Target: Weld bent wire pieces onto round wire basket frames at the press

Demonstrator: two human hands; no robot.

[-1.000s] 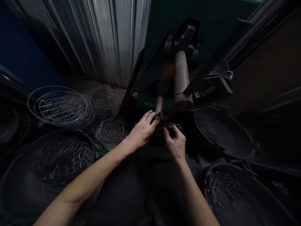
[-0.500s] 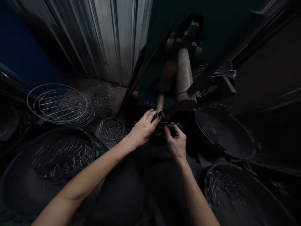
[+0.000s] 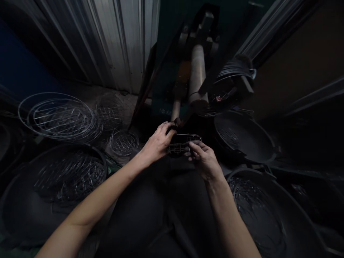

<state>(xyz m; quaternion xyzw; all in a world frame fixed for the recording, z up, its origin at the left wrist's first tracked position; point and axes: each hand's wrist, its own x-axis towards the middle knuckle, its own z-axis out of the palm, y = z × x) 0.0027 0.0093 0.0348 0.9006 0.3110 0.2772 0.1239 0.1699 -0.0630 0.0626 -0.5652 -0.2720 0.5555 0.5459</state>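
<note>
A small wire basket (image 3: pixel 182 143) sits in front of a machine with two metal rollers (image 3: pixel 196 77). My left hand (image 3: pixel 157 143) grips the basket's left rim, fingers curled close to the roller tips. My right hand (image 3: pixel 202 159) holds the basket's right side with bent fingers pinched on the wire. The light is dim and the basket's far side is hard to make out.
Stacks of round wire rings and mesh discs (image 3: pixel 61 118) lie on the floor at left. A dark tub of wire parts (image 3: pixel 70 175) stands at lower left, other dark tubs (image 3: pixel 242 138) at right and lower right (image 3: pixel 258 211). Corrugated metal wall (image 3: pixel 118 43) behind.
The basket has come slightly toward me, away from the roller tips, and both hands have shifted with it. The view has swung a little to the right.
</note>
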